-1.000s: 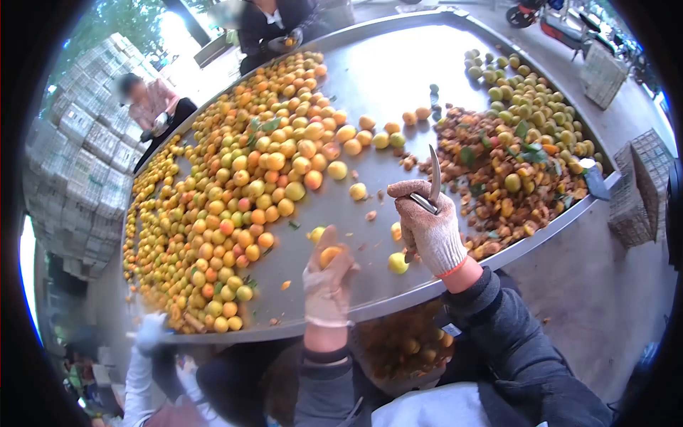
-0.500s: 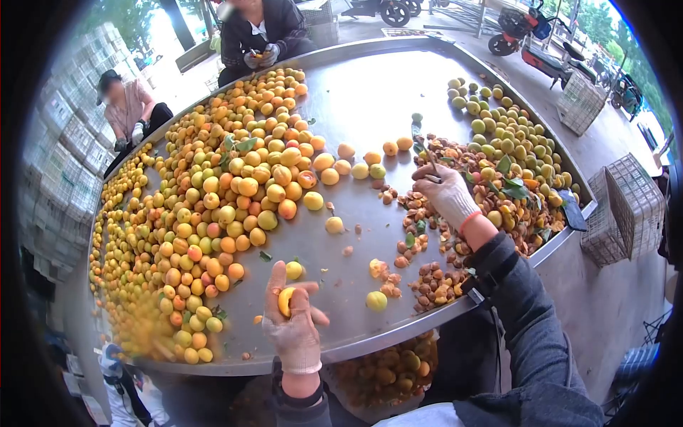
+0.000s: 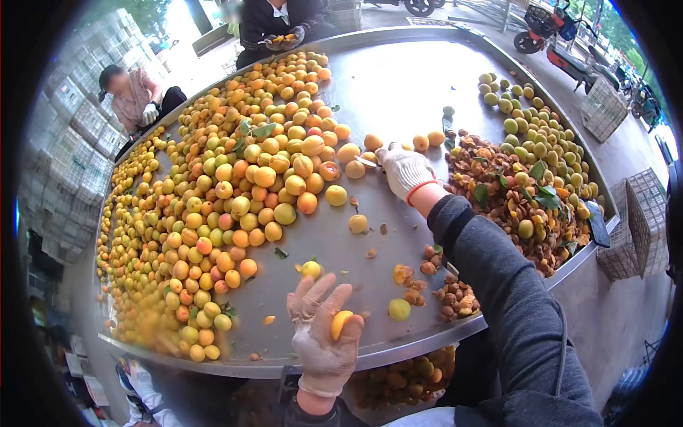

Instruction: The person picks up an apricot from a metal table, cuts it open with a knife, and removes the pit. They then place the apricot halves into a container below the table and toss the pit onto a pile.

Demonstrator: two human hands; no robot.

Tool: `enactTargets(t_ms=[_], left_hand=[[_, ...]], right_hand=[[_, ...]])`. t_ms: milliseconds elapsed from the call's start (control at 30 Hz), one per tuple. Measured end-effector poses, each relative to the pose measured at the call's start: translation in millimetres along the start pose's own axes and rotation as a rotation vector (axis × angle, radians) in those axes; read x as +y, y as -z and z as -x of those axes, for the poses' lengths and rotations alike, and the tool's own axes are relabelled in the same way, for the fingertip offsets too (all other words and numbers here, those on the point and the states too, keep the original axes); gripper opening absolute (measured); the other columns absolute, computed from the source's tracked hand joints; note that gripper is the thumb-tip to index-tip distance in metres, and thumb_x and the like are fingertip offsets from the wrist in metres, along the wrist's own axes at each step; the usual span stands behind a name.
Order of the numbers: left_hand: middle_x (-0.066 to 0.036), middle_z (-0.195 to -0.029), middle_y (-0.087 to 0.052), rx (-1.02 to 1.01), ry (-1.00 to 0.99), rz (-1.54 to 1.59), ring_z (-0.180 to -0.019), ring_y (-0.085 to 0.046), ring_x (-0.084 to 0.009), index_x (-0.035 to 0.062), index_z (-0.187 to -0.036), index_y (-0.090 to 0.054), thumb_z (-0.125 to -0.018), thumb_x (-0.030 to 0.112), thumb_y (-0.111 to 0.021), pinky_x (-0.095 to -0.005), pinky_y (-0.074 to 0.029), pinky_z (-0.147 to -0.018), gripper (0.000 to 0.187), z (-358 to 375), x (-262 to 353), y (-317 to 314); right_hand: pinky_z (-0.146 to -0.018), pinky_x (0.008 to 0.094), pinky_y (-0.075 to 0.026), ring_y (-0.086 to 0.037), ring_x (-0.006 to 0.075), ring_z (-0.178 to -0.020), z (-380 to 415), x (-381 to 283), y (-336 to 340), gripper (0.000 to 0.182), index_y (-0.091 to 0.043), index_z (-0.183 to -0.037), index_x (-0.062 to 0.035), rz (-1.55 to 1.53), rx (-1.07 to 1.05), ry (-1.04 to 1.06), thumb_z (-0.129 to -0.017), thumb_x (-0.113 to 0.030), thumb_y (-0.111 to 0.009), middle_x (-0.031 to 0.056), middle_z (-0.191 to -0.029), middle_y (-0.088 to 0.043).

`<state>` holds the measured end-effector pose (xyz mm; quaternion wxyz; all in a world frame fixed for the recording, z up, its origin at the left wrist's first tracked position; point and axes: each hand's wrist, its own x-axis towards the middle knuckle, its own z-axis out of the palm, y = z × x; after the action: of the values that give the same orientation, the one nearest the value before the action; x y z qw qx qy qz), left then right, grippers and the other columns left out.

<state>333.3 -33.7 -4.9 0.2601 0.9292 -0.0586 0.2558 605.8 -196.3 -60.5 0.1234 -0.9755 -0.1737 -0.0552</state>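
Note:
My left hand, in a pale glove, is near the table's front edge. An apricot half is tucked between its thumb and palm, with the other fingers spread. My right hand, gloved, is stretched over the middle of the table, fingers closed on a small knife whose handle is mostly hidden. The blade lies beside a short row of apricots. A large heap of ripe apricots covers the left side of the metal table.
Brown pits and scraps are piled at the right, beside greener apricots. A dark phone-like slab rests on the right rim. A bag of fruit is below the front edge. Two people sit across the table; crates stand at right.
My right hand has moved left and away from me, from the pit pile to the row of apricots. My left hand has turned and shifted slightly right, still holding the apricot half. The view has shifted.

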Motion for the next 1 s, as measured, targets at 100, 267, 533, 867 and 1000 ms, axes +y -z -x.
enactTargets(t_ms=[100, 267, 533, 867, 1000], left_hand=[[-0.007, -0.096, -0.063, -0.035, 0.302, 0.453, -0.09, -0.06, -0.0168, 0.0027, -0.109, -0.065, -0.084, 0.014, -0.071, -0.0283, -0.047, -0.084, 0.028, 8.9, 5.4, 0.7], [-0.005, -0.094, -0.063, -0.594, 0.535, 0.921, -0.088, -0.061, -0.0162, 0.0028, -0.112, -0.065, -0.078, 0.008, -0.076, -0.0264, -0.048, -0.078, 0.036, 11.8, 11.0, 12.6], [-0.01, -0.119, -0.061, -0.676, 0.129, 0.779, -0.095, -0.062, -0.0157, 0.0005, -0.129, -0.053, -0.082, 0.018, -0.075, -0.0298, -0.051, -0.085, 0.055, 21.0, 10.6, 3.8], [-0.012, -0.113, -0.063, -0.044, 0.758, 1.699, -0.092, -0.064, -0.0197, 0.0007, -0.128, -0.053, -0.09, 0.018, -0.067, -0.0327, -0.055, -0.082, 0.044, 15.3, -7.6, 2.9], [-0.011, -0.111, -0.062, 0.002, 0.672, 1.725, -0.096, -0.061, -0.0195, 0.0016, -0.127, -0.054, -0.092, 0.024, -0.064, -0.0331, -0.05, -0.088, 0.043, 17.1, -14.1, -3.0]], right_hand=[[-0.08, 0.0414, -0.053, -0.066, 0.0349, -0.089, 5.1, 0.8, 6.0, 0.027, -0.062, -0.112, -0.0064, -0.077, -0.058, -0.047, -0.087, -0.013, -0.053, 0.0215, -0.104, -0.063], [-0.058, 0.0299, -0.05, -0.062, 0.0186, -0.065, 42.4, -1.4, 45.1, 0.046, -0.059, -0.119, -0.0035, -0.712, -0.228, -0.162, -0.077, -0.019, -0.069, 0.0109, -0.087, -0.068], [-0.052, 0.019, -0.045, -0.056, 0.0039, -0.061, 154.7, -61.6, 124.9, 0.036, -0.063, -0.112, -0.0019, -1.176, -0.41, -0.256, -0.077, -0.011, -0.07, 0.001, -0.083, -0.064], [-0.078, 0.0246, -0.05, -0.06, 0.0092, -0.086, 205.2, -102.3, 100.0, 0.017, -0.068, -0.099, -0.0023, -1.198, -0.18, -0.17, -0.081, -0.001, -0.068, 0.0041, -0.093, -0.068], [-0.075, 0.0309, -0.051, -0.065, 0.0196, -0.081, 219.0, -110.5, 77.8, 0.02, -0.069, -0.099, -0.0042, -1.124, -0.303, -0.017, -0.08, -0.004, -0.063, 0.0126, -0.09, -0.069]])
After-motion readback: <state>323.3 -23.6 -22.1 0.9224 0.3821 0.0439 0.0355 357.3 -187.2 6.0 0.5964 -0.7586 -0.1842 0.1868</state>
